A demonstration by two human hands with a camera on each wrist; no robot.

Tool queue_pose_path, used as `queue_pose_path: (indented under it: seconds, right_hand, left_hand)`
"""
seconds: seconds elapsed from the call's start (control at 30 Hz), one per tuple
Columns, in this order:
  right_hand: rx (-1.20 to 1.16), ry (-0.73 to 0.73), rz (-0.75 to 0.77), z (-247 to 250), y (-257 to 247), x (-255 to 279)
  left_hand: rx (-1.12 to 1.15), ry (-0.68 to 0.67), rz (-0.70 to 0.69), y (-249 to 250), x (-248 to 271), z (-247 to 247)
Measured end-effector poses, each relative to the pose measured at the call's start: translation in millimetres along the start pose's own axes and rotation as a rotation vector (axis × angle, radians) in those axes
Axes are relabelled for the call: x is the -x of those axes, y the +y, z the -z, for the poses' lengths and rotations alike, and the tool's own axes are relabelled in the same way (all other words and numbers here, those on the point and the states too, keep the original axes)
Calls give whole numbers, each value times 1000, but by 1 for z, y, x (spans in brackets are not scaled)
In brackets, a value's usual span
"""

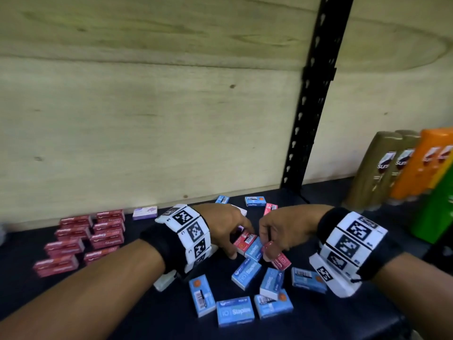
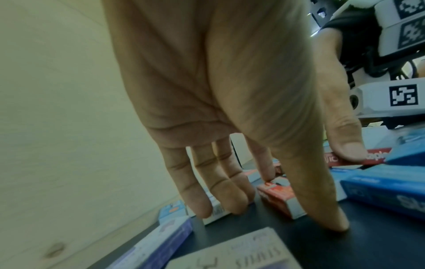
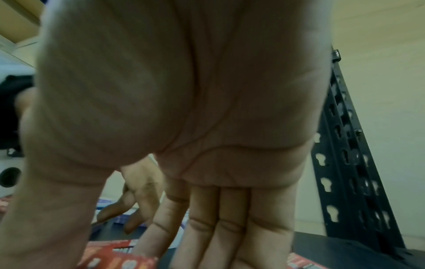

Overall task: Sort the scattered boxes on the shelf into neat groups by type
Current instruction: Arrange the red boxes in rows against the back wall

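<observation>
Small staple boxes lie on a dark shelf (image 1: 127, 305). Sorted red boxes (image 1: 81, 239) stand grouped at the left. Several blue boxes (image 1: 246, 269) are scattered in the middle and front. My left hand (image 1: 241, 244) reaches down over a red box (image 1: 245, 240), index finger behind it and thumb in front, thumb tip on the shelf. The left wrist view shows that pinch on the red box (image 2: 276, 196). My right hand (image 1: 274, 246) pinches another red box (image 1: 279, 260), lifted and tilted above the blue ones. It shows under the thumb (image 2: 345, 145) and as the red box (image 3: 110, 258).
A purple box (image 1: 144, 212) sits by the plywood back wall. More blue and red boxes (image 1: 255, 201) lie at the back. A black perforated upright (image 1: 308, 119) stands behind. Gold, orange and green bottles (image 1: 375, 168) fill the right side.
</observation>
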State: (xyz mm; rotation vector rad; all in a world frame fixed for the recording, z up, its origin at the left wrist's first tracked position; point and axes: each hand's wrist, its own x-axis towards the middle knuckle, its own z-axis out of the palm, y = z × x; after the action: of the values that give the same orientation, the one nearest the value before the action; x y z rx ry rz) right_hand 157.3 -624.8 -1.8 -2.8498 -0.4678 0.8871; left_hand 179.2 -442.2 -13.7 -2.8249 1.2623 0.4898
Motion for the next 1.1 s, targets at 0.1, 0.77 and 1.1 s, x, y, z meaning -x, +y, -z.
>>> queue_pose_path:
  seconds: [0.1, 0.77, 1.1]
  right_hand:
    - [-24, 4, -11, 2, 6, -1]
    - [-66, 200, 73, 26, -20, 2]
    - [27, 200, 264, 13, -118, -19]
  left_hand:
    - [4, -14, -10, -1, -1, 1]
    - [93, 186, 158, -27, 94, 3]
    - [272, 262, 395, -41, 206, -28]
